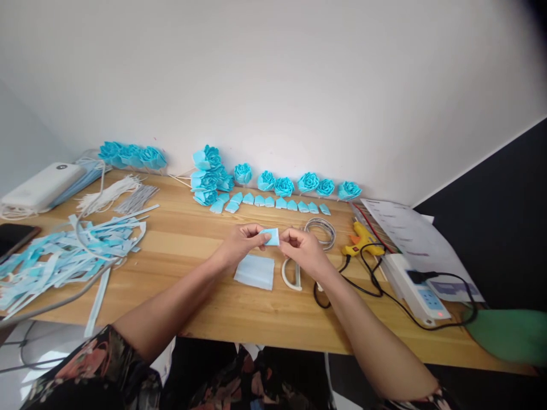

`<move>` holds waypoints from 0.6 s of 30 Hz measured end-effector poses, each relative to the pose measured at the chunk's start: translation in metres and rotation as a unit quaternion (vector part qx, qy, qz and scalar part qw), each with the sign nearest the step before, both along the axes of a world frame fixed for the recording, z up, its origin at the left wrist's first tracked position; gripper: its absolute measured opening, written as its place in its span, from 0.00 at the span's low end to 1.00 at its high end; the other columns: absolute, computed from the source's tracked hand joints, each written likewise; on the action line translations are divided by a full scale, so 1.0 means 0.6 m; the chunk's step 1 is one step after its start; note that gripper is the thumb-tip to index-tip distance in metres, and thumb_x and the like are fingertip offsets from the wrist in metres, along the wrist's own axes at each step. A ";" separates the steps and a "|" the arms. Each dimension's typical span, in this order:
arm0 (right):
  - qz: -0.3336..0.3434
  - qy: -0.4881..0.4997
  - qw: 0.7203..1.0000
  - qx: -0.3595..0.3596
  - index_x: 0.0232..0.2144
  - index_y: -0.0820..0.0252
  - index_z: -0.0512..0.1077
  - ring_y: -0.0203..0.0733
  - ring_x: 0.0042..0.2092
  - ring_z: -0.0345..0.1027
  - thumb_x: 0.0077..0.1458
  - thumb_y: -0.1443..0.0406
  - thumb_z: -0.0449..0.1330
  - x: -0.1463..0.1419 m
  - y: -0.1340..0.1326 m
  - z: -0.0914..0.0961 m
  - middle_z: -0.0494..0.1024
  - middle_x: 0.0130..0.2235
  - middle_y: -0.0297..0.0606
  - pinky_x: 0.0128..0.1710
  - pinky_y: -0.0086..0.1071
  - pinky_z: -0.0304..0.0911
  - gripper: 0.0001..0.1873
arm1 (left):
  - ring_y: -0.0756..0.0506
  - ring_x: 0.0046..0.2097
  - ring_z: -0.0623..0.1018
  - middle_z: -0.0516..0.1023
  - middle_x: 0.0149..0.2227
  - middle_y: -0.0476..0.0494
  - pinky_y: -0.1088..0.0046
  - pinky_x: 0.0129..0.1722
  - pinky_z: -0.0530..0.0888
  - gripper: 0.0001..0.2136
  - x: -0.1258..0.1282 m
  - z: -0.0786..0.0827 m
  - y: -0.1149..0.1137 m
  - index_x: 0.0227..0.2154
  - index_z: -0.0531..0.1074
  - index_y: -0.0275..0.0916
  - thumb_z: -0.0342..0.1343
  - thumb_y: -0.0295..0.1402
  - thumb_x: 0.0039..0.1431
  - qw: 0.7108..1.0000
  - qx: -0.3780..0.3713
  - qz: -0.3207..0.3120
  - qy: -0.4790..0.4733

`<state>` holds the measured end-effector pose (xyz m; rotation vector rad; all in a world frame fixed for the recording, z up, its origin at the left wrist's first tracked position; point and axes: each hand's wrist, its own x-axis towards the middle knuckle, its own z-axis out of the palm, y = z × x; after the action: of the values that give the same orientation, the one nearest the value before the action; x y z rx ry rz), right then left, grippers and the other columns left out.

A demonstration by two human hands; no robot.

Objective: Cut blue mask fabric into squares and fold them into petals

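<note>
**Small blue folded piece (270, 236) pinched between two hands**

The small blue folded piece is held in the air just above and behind the flat blue sheet (255, 271), which lies on the wooden table (192, 233). The left hand (241, 242) grips the piece's left edge between thumb and fingertips. The right hand (303, 249) grips its right edge in the same pinch. Both hands are closed on the piece, and neither touches the sheet.

Just right of the sheet lie white-handled scissors (292, 274), partly hidden under the right wrist. Behind and to the right of the sheet sits a coil of wire (320, 232). Farther right are a yellow glue gun (361, 238) with a black cord and a white power strip (416, 287) with a plug in it. Printed papers (410, 233) lie behind the strip.

Well behind the sheet, a row of small folded petals (271, 202) runs along the table. A line of finished blue roses (284, 185) stands beyond it, against the wall.

Far left of the sheet is a heap of cut blue strips (64, 253). Behind that heap lie white cords (109, 193), a bundle of thin grey strips (137, 197) and a white box-like device (43, 185). A dark phone (15, 236) rests at the table's left edge.
</note>
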<state>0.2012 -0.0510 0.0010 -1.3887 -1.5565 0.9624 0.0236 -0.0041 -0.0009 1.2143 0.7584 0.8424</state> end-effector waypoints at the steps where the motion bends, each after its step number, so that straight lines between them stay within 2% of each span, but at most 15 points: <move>1: 0.000 -0.003 1.000 0.000 0.23 0.59 0.67 0.32 0.24 0.57 0.47 0.66 0.58 0.000 0.000 -0.001 0.66 0.22 0.28 0.24 0.26 0.53 0.04 | 0.52 0.26 0.70 0.73 0.22 0.49 0.74 0.33 0.66 0.13 0.000 0.001 0.000 0.21 0.73 0.35 0.66 0.41 0.44 1.000 0.001 0.001 0.004; 4: 0.003 -0.004 1.000 -0.003 0.23 0.59 0.68 0.32 0.24 0.58 0.49 0.65 0.59 -0.001 -0.003 0.002 0.66 0.22 0.28 0.24 0.26 0.53 0.05 | 0.53 0.25 0.69 0.72 0.20 0.50 0.75 0.31 0.66 0.13 0.002 0.000 -0.001 0.20 0.72 0.35 0.67 0.39 0.43 1.000 -0.014 0.008 -0.007; 6: 0.018 0.023 1.000 -0.009 0.26 0.59 0.70 0.33 0.25 0.60 0.51 0.62 0.60 0.001 -0.006 0.007 0.69 0.24 0.30 0.25 0.27 0.56 0.06 | 0.53 0.25 0.69 0.72 0.21 0.50 0.75 0.30 0.66 0.12 0.003 -0.001 -0.002 0.20 0.72 0.35 0.67 0.38 0.43 0.997 -0.056 0.009 -0.042; 8: 0.033 0.064 0.997 -0.017 0.32 0.58 0.73 0.36 0.28 0.65 0.55 0.58 0.59 0.006 -0.010 0.013 0.73 0.28 0.33 0.28 0.28 0.61 0.09 | 0.54 0.24 0.69 0.73 0.22 0.50 0.76 0.30 0.66 0.13 0.004 -0.001 -0.001 0.20 0.71 0.35 0.68 0.36 0.42 0.990 -0.113 0.008 -0.087; 10: 0.020 0.076 0.997 -0.001 0.40 0.57 0.73 0.39 0.32 0.69 0.58 0.56 0.56 0.010 -0.015 0.018 0.76 0.32 0.36 0.31 0.30 0.65 0.13 | 0.54 0.25 0.70 0.73 0.23 0.50 0.76 0.29 0.67 0.13 0.004 0.001 0.000 0.21 0.70 0.34 0.69 0.35 0.41 0.980 -0.157 0.012 -0.123; 12: -0.023 0.019 0.998 0.056 0.43 0.56 0.73 0.40 0.34 0.70 0.59 0.58 0.55 0.013 -0.018 0.019 0.77 0.35 0.38 0.34 0.32 0.66 0.13 | 0.54 0.25 0.70 0.73 0.24 0.50 0.76 0.29 0.67 0.13 0.002 0.004 0.001 0.21 0.70 0.34 0.69 0.33 0.40 0.973 -0.180 0.020 -0.141; 14: -0.054 -0.079 0.986 0.137 0.43 0.55 0.73 0.40 0.35 0.70 0.58 0.62 0.56 0.012 -0.020 0.019 0.77 0.38 0.38 0.37 0.34 0.66 0.11 | 0.54 0.26 0.71 0.73 0.24 0.49 0.76 0.29 0.68 0.12 0.001 0.006 0.002 0.22 0.71 0.34 0.69 0.33 0.41 0.971 -0.187 0.018 -0.147; 16: -0.046 -0.158 0.964 0.207 0.42 0.55 0.73 0.40 0.35 0.70 0.58 0.65 0.56 0.008 -0.020 0.018 0.77 0.39 0.38 0.40 0.36 0.65 0.09 | 0.54 0.26 0.71 0.73 0.24 0.48 0.77 0.29 0.68 0.13 0.001 0.007 0.001 0.22 0.72 0.33 0.70 0.33 0.40 0.970 -0.192 0.007 -0.149; 18: -0.021 -0.190 0.949 0.252 0.40 0.55 0.73 0.42 0.37 0.70 0.59 0.65 0.57 0.004 -0.019 0.017 0.77 0.39 0.39 0.41 0.37 0.64 0.07 | 0.54 0.26 0.71 0.74 0.24 0.48 0.77 0.29 0.68 0.13 0.002 0.006 0.000 0.23 0.72 0.33 0.70 0.34 0.40 0.969 -0.195 -0.004 -0.150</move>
<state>0.2039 -0.0622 0.0112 -1.2683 -1.8794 0.2350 0.0249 -0.0043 0.0026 0.7182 0.6325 0.8018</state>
